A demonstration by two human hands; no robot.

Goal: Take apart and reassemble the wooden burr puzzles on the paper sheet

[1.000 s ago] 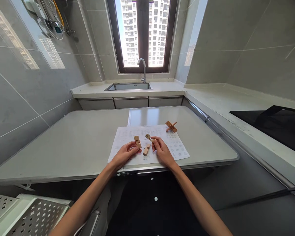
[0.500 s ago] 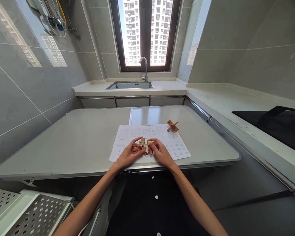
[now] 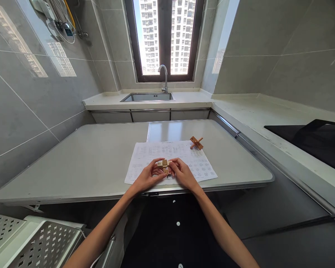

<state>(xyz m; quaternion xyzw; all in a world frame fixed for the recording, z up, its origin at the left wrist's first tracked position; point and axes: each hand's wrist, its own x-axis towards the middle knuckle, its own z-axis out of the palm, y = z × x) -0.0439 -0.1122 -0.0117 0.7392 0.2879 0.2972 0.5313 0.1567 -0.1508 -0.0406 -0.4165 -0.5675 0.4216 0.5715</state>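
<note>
I see the sink (image 3: 147, 97) at twelve o'clock, contents unclear; my left hand (image 3: 148, 178) and right hand (image 3: 182, 175) pinch the wooden pieces (image 3: 164, 163), apart earlier, now touching

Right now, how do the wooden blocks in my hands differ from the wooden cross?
The wooden blocks are held between the left hand and right hand; the wooden cross rests untouched at the far right corner of the paper. The blocks look paler, the cross a deeper orange-brown. Both are wooden.

Lower centre, two hands (image 3: 147, 178) are holding at least two blocks (image 3: 164, 163); centre right, one wooden cross (image 3: 196, 143) is resting; upper centre, one faucet (image 3: 165, 77).
</note>
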